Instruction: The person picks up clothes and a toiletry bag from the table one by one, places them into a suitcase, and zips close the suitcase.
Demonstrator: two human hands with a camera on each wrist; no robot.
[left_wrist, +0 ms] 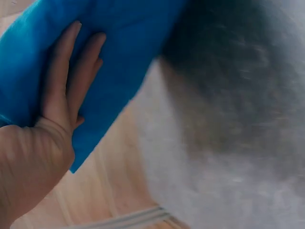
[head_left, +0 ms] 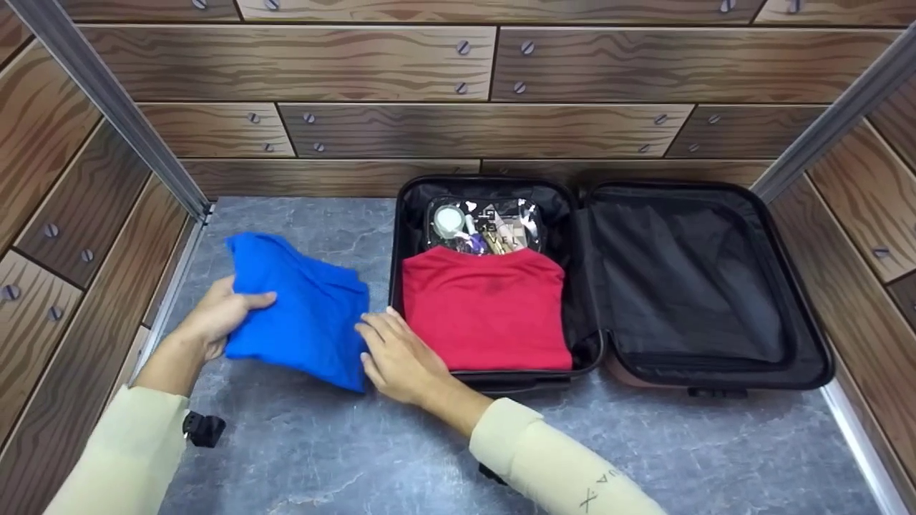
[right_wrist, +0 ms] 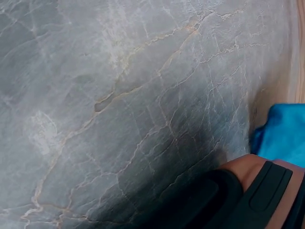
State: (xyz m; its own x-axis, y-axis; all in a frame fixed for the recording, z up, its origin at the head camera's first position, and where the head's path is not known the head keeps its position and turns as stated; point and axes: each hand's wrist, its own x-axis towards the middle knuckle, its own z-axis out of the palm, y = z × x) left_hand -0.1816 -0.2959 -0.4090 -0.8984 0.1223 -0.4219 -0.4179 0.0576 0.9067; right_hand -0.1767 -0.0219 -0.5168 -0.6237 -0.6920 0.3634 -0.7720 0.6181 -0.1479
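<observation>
A folded blue garment (head_left: 297, 307) is lifted over the grey floor, left of the open suitcase. My left hand (head_left: 223, 315) grips its left side, thumb on top. From below, the left wrist view shows the fingers (left_wrist: 62, 76) of that hand spread against the cloth. At the garment's right edge is my right hand (head_left: 401, 357), its fingertips right at the cloth. In the suitcase's left half (head_left: 590, 300) lies a folded red T-shirt (head_left: 494, 315). Mostly out of sight in the right wrist view, the right hand shows little beyond its strap, with a blue corner beside it.
Behind the red T-shirt, a clear pouch (head_left: 529, 214) of cosmetics lies in the suitcase. The lid half (head_left: 687, 279) lies open to the right, with a black mesh lining. Wood-print walls (head_left: 386, 129) with metal corner posts (head_left: 122, 107) enclose the grey marbled floor (head_left: 322, 458).
</observation>
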